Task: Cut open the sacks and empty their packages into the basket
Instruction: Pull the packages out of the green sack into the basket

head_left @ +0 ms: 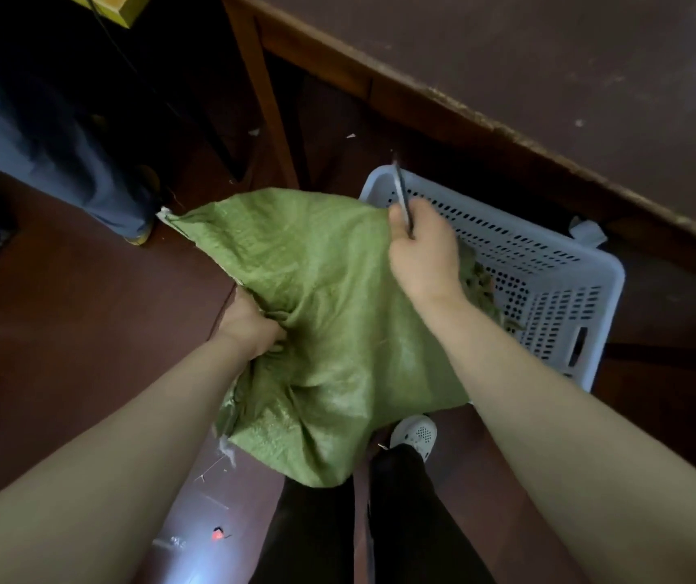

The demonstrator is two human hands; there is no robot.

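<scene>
A green woven plastic sack (316, 314) is held up above the dark red-brown floor (64, 330), draped between two bare arms, its right edge hanging over the near-left corner of a white perforated plastic basket (615, 280). The left hand (249, 326) is buried in a bunched fold on the sack's left side, curled tightly round the cloth. The right hand (422, 259) is raised at the sack's far right corner, over the basket; its fingers (422, 212) are closed round a thin dark blade-like tool (401, 191) that points up and away, and whether the sack's edge is pinched in the same grip cannot be told. Just under the right wrist, crumpled green material (481, 288) lies inside the basket; whether it is sack or contents cannot be told. The basket is set on the floor beside a dark brown wooden table (548, 78), which runs along the far right. A white perforated clog (415, 436) is seen below the sack, and a blue-grey trouser leg (64, 153) of another person stands at the far left.
</scene>
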